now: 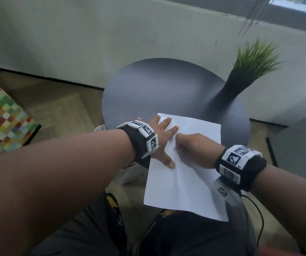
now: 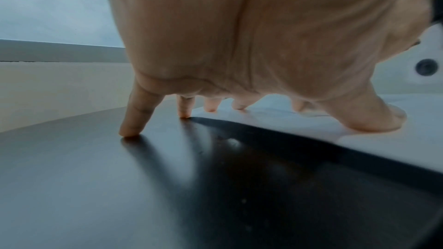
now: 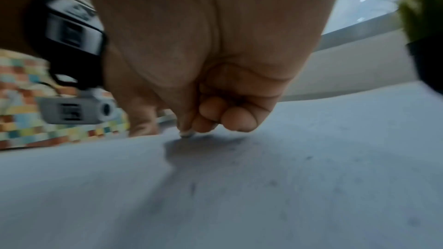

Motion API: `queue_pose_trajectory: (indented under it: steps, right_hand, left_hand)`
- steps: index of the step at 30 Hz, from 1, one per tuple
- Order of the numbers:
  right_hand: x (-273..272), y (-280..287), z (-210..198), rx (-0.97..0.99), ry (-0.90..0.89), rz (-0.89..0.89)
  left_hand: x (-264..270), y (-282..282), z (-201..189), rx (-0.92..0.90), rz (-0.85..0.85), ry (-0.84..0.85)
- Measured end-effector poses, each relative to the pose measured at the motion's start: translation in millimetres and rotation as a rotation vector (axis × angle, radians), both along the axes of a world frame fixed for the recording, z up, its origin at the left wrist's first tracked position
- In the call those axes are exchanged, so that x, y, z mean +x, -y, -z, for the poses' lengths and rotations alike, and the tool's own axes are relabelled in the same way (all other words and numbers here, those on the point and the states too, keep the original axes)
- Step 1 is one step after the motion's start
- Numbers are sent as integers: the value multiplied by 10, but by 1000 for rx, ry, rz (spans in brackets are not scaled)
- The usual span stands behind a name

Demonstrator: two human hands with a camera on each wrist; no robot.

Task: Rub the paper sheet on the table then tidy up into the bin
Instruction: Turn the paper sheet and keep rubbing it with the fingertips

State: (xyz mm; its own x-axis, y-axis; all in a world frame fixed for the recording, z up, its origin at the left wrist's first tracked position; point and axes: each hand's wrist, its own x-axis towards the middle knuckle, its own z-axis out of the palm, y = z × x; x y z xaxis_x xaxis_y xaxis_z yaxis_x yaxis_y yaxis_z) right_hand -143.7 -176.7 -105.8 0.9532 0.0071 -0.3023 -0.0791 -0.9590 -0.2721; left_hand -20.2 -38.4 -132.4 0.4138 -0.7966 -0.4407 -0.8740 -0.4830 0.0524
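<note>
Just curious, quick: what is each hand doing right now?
Left hand: open, fingers spread, pressing the paper sheet.
Right hand: pinching a small eraser-like thing against the sheet.

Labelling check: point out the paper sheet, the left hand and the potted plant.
paper sheet (image 1: 183, 187), head view, bare middle of the sheet.
left hand (image 1: 159, 137), head view, back of the hand pressing the sheet's left edge.
potted plant (image 1: 229, 91), head view, dark pot wall below the green blades.
</note>
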Motion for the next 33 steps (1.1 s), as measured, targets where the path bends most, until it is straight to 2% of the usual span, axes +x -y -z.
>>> queue_pose_trajectory:
  steps: [2,3,6,7,11,16,22,24,29,33]
  right_hand:
    - [-51,-48,-41,19,-57,-96]
    - [-3,37,-63,-1,-55,-54]
    - [103,307,-81,-22,27,216]
    - [88,280,-66,-19,38,238]
    - [-30,-86,-48,34,-68,-6]
    - [15,234,-121,99,-109,125]
    - [-20,333,-153,37,-182,117]
    - [30,358,-159,37,-168,155]
    - [276,259,-71,150,0,210]
    - [469,187,11,44,52,295]
  left_hand:
    - [-5,0,-10,2,2,0]
    - [-7,-1,-19,3,1,2]
    - [-12,3,-29,7,-4,1]
    - [-15,1,-35,12,-3,2]
    - [-7,-4,-49,27,-10,-22]
    - [-42,-95,-93,-7,-18,-55]
    - [132,-350,-93,-35,-75,-47]
    - [120,-333,-82,-16,-66,-54]
    - [81,-251,-96,-2,-61,-66]
    - [85,-242,-125,2,-60,-63]
